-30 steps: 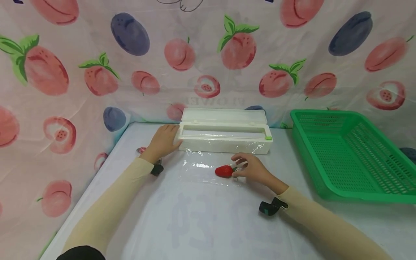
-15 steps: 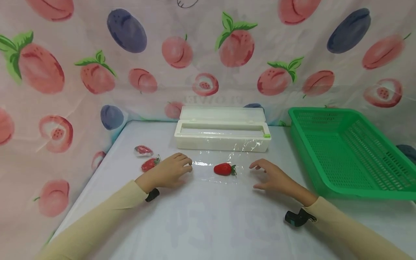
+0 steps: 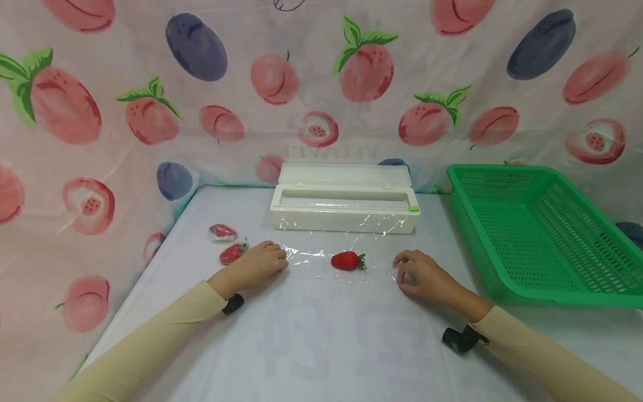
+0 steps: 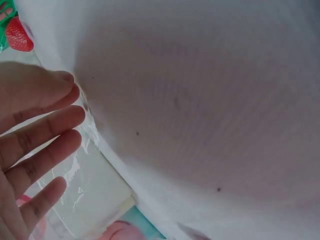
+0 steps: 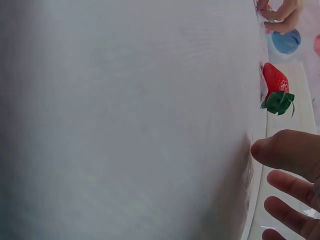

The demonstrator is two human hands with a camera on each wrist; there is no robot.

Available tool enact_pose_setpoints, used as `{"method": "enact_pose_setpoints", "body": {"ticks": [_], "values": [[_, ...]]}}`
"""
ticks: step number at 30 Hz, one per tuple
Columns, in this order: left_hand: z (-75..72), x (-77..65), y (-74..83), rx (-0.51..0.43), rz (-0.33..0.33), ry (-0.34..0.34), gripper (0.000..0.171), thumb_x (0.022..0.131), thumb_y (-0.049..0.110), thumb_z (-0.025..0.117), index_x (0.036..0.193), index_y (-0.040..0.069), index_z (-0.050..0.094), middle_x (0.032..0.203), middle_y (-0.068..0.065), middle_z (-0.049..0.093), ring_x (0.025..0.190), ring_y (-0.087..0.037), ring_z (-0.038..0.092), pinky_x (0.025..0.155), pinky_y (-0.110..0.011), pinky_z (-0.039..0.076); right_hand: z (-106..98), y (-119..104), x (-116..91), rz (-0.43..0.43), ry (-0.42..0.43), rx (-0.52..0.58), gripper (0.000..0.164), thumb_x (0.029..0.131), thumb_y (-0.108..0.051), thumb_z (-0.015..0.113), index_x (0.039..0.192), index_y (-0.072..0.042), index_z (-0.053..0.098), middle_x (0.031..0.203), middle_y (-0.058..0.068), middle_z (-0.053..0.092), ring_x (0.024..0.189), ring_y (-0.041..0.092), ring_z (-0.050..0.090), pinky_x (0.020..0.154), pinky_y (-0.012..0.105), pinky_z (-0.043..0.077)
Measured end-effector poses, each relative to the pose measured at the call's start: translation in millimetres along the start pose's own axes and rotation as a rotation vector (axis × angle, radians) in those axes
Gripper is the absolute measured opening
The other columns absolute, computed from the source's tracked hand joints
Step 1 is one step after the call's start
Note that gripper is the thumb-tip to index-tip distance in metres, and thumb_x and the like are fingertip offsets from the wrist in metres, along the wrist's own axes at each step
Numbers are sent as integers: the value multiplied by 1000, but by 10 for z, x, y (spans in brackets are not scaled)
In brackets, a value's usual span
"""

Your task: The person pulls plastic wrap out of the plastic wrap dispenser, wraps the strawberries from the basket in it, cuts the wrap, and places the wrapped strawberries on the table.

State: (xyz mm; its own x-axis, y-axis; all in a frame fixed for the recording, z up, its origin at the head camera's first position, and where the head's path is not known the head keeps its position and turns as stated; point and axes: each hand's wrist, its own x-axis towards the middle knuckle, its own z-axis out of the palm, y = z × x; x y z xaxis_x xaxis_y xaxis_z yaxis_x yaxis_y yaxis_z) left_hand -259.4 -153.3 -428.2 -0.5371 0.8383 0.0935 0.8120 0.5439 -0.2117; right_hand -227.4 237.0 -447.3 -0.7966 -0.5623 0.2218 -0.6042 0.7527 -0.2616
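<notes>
A red strawberry (image 3: 346, 261) with a green leafy top lies on a sheet of clear cling film (image 3: 308, 257) drawn out from a white film dispenser box (image 3: 346, 220). At the film's left edge, my left hand (image 3: 253, 267) pinches it between thumb and index finger, the other fingers spread in the left wrist view. My right hand (image 3: 427, 277) is at the film's right edge, its thumb (image 5: 272, 150) apart from the fingers in the right wrist view. Whether it touches the film is hard to see.
Two film-wrapped strawberries lie left of the left hand, one farther back (image 3: 222, 232) and one closer (image 3: 233, 254). A green plastic basket (image 3: 482, 262) stands at the right. The dispenser's lid (image 3: 346, 176) is raised, with a green slider (image 3: 413, 209) at its right end.
My right hand has let go of the strawberry and moved right to the film's edge. My left hand has left the box's left end and come nearer to the film's left edge.
</notes>
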Motion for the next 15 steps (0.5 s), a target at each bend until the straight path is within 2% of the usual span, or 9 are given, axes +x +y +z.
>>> {"method": "enact_pose_setpoints", "body": {"ticks": [4,8,11,15], "values": [[-35,-7,23,-51,-78,12,4,83,13,68,81,11,66,83,-2,64,85,-21,61,89,-40,48,10,1,20,-9,6,-16,21,69,-2,72,63,-17,58,100,8,63,95,26,57,81,43,47],[-68,-9,24,-90,-164,29,4,81,11,70,81,11,66,81,-2,64,81,-20,59,89,-41,48,8,-8,33,14,-8,13,19,69,-5,73,65,-17,59,101,8,63,96,26,57,83,43,47],[-67,-10,9,-97,-177,35,5,81,10,70,80,11,65,80,-2,64,82,-20,59,90,-41,47,6,-27,35,23,-34,29,17,68,-8,76,67,-18,62,103,8,62,99,27,56,84,45,46],[-40,-17,-8,-102,-157,49,4,82,11,69,81,12,65,85,-2,66,89,-21,61,93,-40,46,4,-54,44,8,-34,10,16,68,-7,76,66,-19,65,103,7,63,100,28,56,82,46,44]]}}
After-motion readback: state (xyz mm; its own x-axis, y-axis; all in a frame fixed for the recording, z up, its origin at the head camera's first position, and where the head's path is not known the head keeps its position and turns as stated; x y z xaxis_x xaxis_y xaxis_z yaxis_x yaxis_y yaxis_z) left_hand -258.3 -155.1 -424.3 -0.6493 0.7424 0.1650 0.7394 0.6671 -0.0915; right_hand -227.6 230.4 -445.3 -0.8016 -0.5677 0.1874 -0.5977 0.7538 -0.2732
